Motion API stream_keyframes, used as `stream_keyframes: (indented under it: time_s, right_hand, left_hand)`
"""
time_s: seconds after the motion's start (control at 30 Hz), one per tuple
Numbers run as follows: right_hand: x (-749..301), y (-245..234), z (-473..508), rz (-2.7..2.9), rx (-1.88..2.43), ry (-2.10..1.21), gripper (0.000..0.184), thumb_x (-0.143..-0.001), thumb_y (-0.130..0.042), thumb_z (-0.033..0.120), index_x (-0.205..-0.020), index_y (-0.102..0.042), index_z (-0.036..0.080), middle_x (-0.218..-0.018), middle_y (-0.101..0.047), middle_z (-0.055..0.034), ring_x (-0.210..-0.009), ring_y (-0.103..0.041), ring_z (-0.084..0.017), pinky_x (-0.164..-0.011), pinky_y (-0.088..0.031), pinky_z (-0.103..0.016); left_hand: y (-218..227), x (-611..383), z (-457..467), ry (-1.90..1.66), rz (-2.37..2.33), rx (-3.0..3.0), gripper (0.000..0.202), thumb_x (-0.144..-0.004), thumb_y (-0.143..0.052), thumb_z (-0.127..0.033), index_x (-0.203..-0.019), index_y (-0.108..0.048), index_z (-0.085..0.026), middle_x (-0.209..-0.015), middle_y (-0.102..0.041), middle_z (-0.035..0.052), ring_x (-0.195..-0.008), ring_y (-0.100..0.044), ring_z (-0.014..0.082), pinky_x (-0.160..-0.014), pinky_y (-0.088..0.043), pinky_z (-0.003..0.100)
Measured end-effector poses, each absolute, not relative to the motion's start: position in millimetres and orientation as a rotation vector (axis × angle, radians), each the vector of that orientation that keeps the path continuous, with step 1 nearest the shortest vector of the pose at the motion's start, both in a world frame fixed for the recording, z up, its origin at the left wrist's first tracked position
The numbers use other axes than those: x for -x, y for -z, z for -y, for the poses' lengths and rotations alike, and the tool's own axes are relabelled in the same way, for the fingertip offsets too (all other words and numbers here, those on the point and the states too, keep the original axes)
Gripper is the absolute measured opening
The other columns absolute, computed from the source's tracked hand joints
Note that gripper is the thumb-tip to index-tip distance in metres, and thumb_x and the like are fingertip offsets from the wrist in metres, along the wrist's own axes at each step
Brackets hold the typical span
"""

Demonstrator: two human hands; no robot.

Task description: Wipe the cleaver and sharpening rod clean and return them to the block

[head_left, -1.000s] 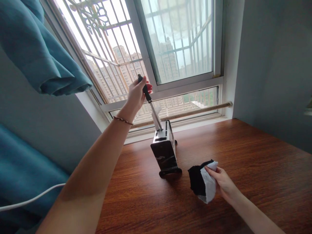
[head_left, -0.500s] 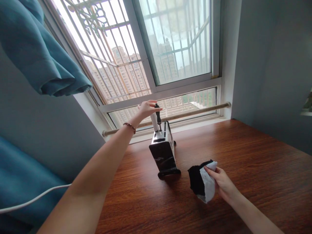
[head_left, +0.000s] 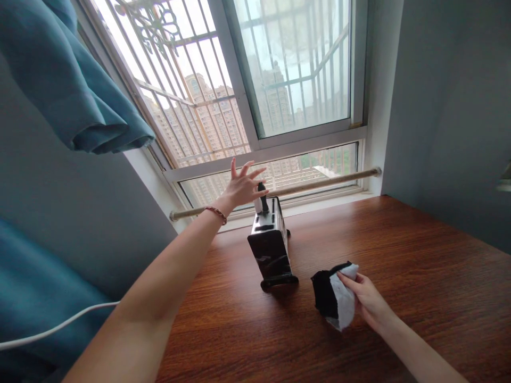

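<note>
Fingers spread, my left hand (head_left: 241, 189) hovers at the top of a black and silver knife holder (head_left: 270, 254) on the wooden table. Beside its fingertips a black-handled tool (head_left: 263, 201) stands upright in a slot, its lower part hidden inside. A white handle (head_left: 257, 207) stands right next to it, partly covered by the hand. Whether the thumb side still brushes the black handle, I cannot tell. My right hand (head_left: 369, 302) pinches a folded black and white cloth (head_left: 344, 298) just over the table, right of the holder.
The brown table (head_left: 431, 266) runs up to the window sill. A metal rail (head_left: 327, 182) crosses in front of the window (head_left: 299, 69) behind the holder. A blue curtain (head_left: 75, 90) hangs at upper left, and a white cable (head_left: 59, 322) lies at lower left.
The black-handled tool has sunk deeper into the holder. My left hand has let go of it and spread its fingers. The right hand keeps hold of the cloth.
</note>
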State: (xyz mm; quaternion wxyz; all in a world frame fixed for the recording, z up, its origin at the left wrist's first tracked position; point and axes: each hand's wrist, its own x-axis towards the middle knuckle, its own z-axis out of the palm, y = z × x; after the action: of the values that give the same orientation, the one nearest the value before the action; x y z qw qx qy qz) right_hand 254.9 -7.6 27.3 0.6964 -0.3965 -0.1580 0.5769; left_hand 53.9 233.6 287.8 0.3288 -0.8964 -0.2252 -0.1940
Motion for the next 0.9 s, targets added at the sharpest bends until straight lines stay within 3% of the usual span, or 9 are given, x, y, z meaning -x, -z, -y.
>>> stream_keyframes:
  time_s: [0.23, 0.37, 0.53, 0.7, 0.77, 0.9]
  right_hand:
    - [-254.7, -26.2, 6.1, 0.319, 0.886, -1.284, 0.030, -0.054, -0.081, 0.025, -0.075, -0.064, 0.011, -0.073, -0.065, -0.0054, -0.064, -0.061, -0.017, -0.057, -0.050, -0.023]
    - [-253.3, -26.8, 6.0, 0.310, 0.879, -1.278, 0.030, -0.054, -0.081, 0.024, -0.075, -0.064, 0.011, -0.074, -0.065, -0.0060, -0.064, -0.061, -0.016, -0.057, -0.050, -0.023]
    - [-256.6, -27.3, 5.5, 0.203, 0.804, -1.292, 0.022, -0.060, -0.078, 0.022, -0.074, -0.064, 0.015, -0.075, -0.066, -0.0033, -0.063, -0.061, -0.015, -0.057, -0.051, -0.022]
    - [-281.6, -39.2, 0.3, 0.004, 0.510, -1.291, 0.025, -0.075, -0.067, 0.031, -0.098, -0.063, 0.024, -0.100, -0.063, 0.0008, -0.087, -0.060, -0.014, -0.077, -0.052, -0.025]
    - [-288.9, -52.4, -5.8, -0.028, 0.453, -1.214, 0.019, -0.081, -0.060, 0.028, -0.100, -0.062, 0.025, -0.100, -0.063, 0.0029, -0.088, -0.060, -0.012, -0.076, -0.052, -0.023]
    - [-272.4, -78.7, -30.3, 0.203, 0.447, -1.218, 0.022, -0.072, -0.070, 0.028, -0.092, -0.064, 0.022, -0.097, -0.063, 0.0011, -0.086, -0.060, -0.014, -0.073, -0.052, -0.024]
  left_hand:
    - [-283.8, -50.0, -231.8, 0.501, 0.547, 2.264, 0.041, -0.080, -0.048, -0.050, -0.110, -0.059, -0.025, -0.133, -0.042, 0.0011, -0.131, -0.015, 0.0339, -0.100, 0.021, 0.058]
    - [-280.3, -50.1, -222.3, 0.518, 0.521, 2.276, 0.046, -0.082, -0.048, -0.047, -0.117, -0.054, -0.018, -0.139, -0.032, 0.0054, -0.131, -0.014, 0.0345, -0.101, 0.020, 0.057]
    - [-261.3, -37.2, -204.3, 0.835, 0.698, 2.289, 0.070, -0.083, -0.044, -0.049, -0.137, -0.022, -0.010, -0.144, -0.018, 0.0132, -0.133, -0.008, 0.0315, -0.105, 0.011, 0.055]
    - [-186.1, 1.0, -164.5, 1.314, 0.846, 2.498, 0.064, -0.087, -0.038, -0.044, -0.139, -0.012, -0.016, -0.145, -0.013, 0.0125, -0.134, -0.008, 0.0255, -0.108, -0.009, 0.047]
    - [-144.0, 12.8, -144.8, 1.517, 1.029, 2.641, 0.064, -0.088, -0.037, -0.043, -0.139, -0.010, -0.017, -0.145, -0.016, 0.0116, -0.133, -0.014, 0.0234, -0.109, -0.013, 0.044]
    - [-78.8, 13.4, -119.7, 1.826, 1.615, 2.871, 0.061, -0.087, -0.034, -0.050, -0.136, -0.021, -0.014, -0.145, -0.016, 0.0124, -0.133, -0.011, 0.0239, -0.109, -0.008, 0.043]
